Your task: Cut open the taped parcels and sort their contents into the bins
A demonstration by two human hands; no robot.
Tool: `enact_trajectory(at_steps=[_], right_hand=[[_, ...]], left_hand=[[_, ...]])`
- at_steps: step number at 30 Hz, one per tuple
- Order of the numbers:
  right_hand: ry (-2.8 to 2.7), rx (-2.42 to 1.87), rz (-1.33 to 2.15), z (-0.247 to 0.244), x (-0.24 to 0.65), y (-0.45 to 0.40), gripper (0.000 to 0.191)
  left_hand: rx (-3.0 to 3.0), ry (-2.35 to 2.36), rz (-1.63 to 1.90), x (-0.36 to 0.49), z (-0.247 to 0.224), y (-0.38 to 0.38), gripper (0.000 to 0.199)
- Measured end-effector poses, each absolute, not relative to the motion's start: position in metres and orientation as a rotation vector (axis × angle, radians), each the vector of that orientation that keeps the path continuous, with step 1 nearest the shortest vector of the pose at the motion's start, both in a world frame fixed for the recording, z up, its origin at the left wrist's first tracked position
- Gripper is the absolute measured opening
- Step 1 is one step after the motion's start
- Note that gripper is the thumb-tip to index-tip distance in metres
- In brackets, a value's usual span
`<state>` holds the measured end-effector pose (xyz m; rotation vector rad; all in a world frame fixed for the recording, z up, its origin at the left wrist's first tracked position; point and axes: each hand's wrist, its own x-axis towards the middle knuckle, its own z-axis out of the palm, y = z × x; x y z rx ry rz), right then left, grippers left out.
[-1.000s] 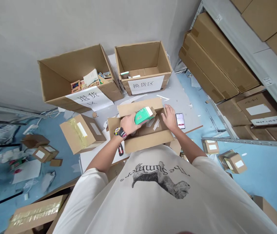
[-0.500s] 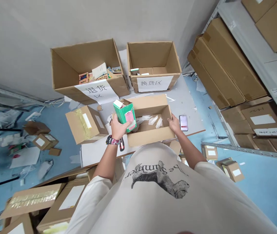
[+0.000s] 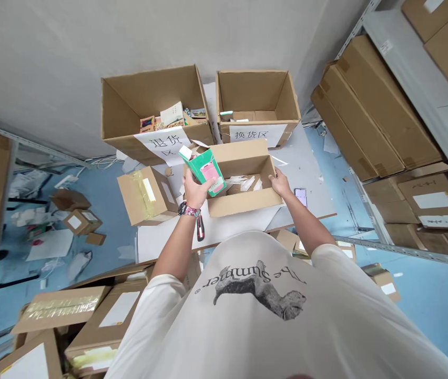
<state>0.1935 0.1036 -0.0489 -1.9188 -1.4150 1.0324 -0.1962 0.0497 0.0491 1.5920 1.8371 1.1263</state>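
My left hand [image 3: 196,188] is closed around a green box [image 3: 207,171] with a pink panel on its face. The box is tilted, its top flap stands open, and it is over the left end of an open cardboard carton [image 3: 243,204]. White packing scraps [image 3: 247,183] lie inside that carton. At the carton's right end wall, my right hand [image 3: 280,184] grips the edge, with the thumb on the near side. A black and red handled tool [image 3: 200,229] lies on the table just below my left wrist.
Behind the carton stand two larger open boxes with handwritten signs: the left box [image 3: 121,139] holds books, the right box [image 3: 255,118] a few items. A taped carton [image 3: 145,195] sits left, a phone [image 3: 300,197] right. Shelves of cartons [image 3: 377,116] rise on the right.
The open carton has shifted up the table, away from me, with my right hand still on it. My left hand has tilted the green box further; its top flap is spread wider. The view has shifted slightly.
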Motion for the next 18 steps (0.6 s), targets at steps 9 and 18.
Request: enact_trajectory(at_steps=[9,18], right_hand=[[-1.632,-1.838,0.714,-0.006,0.216,0.096,0.083],[-1.849,-1.387,0.763,0.09,0.135,-0.004,0.069]], left_hand=[[1.505,1.51,1.48,-0.185,0.073,0.019,0.092],[1.587,1.42,1.299,-0.175,0.046,-0.05,0.079]])
